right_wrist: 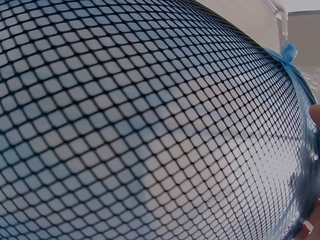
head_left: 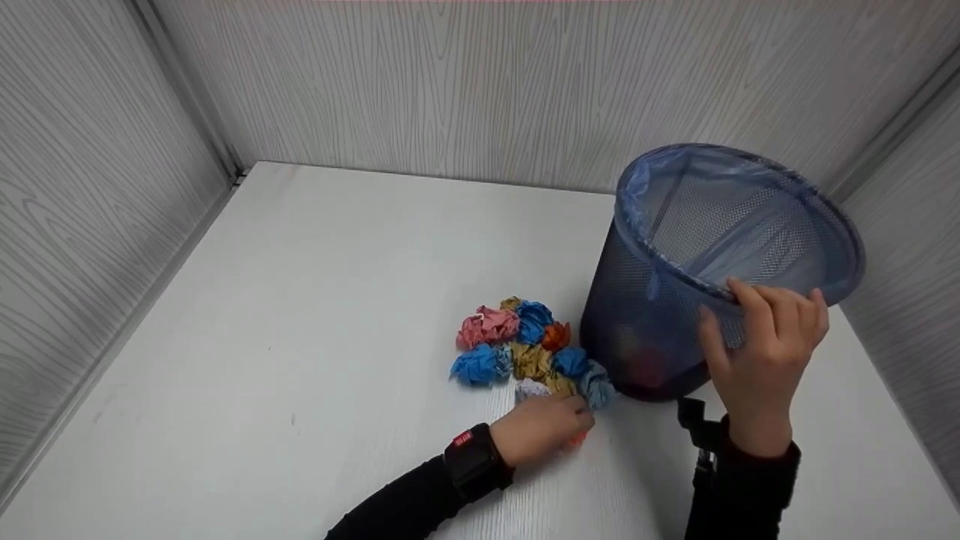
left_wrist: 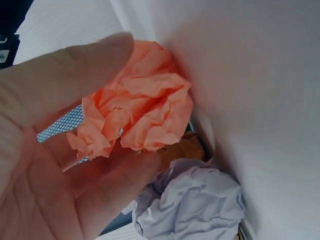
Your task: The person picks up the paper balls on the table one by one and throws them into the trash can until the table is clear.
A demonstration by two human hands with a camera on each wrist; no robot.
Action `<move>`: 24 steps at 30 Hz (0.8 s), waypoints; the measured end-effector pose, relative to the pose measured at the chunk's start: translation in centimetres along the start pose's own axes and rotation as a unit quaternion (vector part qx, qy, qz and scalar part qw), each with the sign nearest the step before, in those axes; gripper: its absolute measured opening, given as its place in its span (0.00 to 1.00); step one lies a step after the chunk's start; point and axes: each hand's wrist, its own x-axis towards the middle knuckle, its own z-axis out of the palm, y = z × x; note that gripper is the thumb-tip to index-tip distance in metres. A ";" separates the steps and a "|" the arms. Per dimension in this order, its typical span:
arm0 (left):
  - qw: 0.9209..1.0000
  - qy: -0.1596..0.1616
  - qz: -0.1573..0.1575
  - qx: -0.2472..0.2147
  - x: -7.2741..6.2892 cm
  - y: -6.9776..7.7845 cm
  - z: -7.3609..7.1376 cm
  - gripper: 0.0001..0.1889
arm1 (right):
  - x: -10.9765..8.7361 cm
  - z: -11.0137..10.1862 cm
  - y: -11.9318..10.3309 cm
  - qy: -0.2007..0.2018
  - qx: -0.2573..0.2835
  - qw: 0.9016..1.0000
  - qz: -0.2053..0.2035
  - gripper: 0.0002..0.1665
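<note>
My left hand (head_left: 541, 429) is low over the table at the near end of a group of crumpled paper balls. In the left wrist view its thumb and fingers curl round an orange crumpled paper ball (left_wrist: 145, 100), close to the white surface. A white paper ball (left_wrist: 192, 205) lies just beyond those fingers. My right hand (head_left: 772, 352) grips the near rim of a dark mesh wastebasket (head_left: 622, 300), which leans toward me. A blue plastic bag (head_left: 750, 247) lines it and folds over the rim. In the right wrist view the mesh wall (right_wrist: 150, 120) fills most of the frame.
Several more paper balls lie left of the wastebasket, among them a pink ball (head_left: 487, 327), a blue ball (head_left: 478, 365) and a mustard ball (head_left: 531, 361). A reddish shape (head_left: 643, 369) shows through the mesh low down. Grey wood-grain panels (head_left: 420, 90) enclose the white table (head_left: 337, 262).
</note>
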 end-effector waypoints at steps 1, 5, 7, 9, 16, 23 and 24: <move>1.000 -0.002 -0.002 -0.005 0.0 0.0 0.0 0.09 | 0.0 0.0 0.0 0.000 0.000 1.000 0.000 0.20; 0.999 -0.018 -0.009 -0.030 0.1 0.0 -0.2 0.08 | -0.1 0.0 0.1 -0.004 0.000 1.000 0.002 0.20; 0.999 -0.026 -0.009 -0.040 0.2 0.0 -0.4 0.08 | -0.1 0.0 0.1 -0.006 -0.001 1.000 0.003 0.20; 0.998 -0.032 -0.008 -0.045 0.2 0.0 -0.5 0.08 | -0.2 0.0 0.2 -0.008 -0.003 1.000 0.003 0.19; 0.998 -0.032 -0.006 -0.051 0.3 -0.1 -1.2 0.06 | -0.2 0.0 0.3 -0.009 -0.007 1.000 0.002 0.19; 1.000 0.011 -0.008 -0.013 0.3 -0.1 -2.2 0.06 | -0.2 0.0 0.3 -0.010 -0.007 1.000 -0.002 0.19; 1.000 0.020 -0.008 -0.014 0.3 -0.1 -2.5 0.06 | -0.2 0.0 0.3 -0.010 -0.006 1.000 -0.002 0.19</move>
